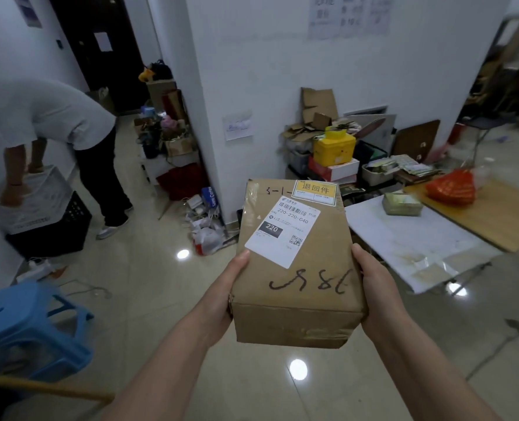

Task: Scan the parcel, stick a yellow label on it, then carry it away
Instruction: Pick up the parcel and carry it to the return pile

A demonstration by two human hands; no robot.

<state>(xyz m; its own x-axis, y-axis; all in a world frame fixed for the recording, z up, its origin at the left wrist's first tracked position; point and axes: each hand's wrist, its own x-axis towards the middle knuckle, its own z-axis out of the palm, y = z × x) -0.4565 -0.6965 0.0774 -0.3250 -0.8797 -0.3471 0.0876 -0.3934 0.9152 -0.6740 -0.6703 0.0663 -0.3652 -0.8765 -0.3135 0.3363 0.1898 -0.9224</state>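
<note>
A brown cardboard parcel (294, 268) is held in the air over the tiled floor (149, 299), gripped from both sides. The left hand (222, 296) clasps its left edge and the right hand (376, 293) its right edge, thumbs on top. A yellow label (315, 191) sits at its far top corner, touching a white shipping label (282, 230). A white worktop (410, 241) stands near on the right.
</note>
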